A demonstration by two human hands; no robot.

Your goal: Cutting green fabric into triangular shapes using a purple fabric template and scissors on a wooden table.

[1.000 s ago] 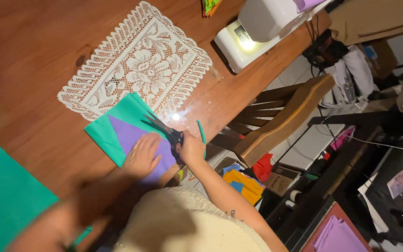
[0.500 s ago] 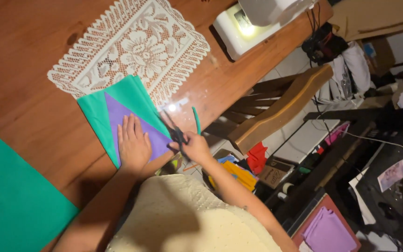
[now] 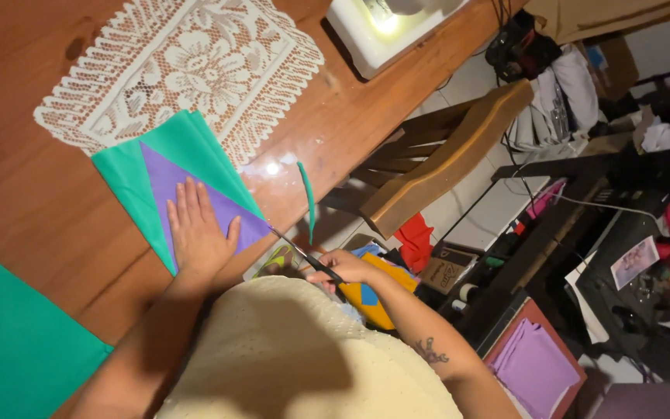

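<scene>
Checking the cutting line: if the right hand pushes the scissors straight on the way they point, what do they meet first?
The right hand aims the scissors up-left; first comes the purple fabric edge, apparently already at the tips, near the left hand.

Table (image 3: 25,194) is glossy varnished wood with light glare, doily (image 3: 180,70) is open rough-textured lace, green sheet (image 3: 188,151) and purple sheet (image 3: 195,202) look smooth matt foam or paper, scissors (image 3: 304,256) have dark thin metal blades, chair (image 3: 443,167) is satin wood.
</scene>
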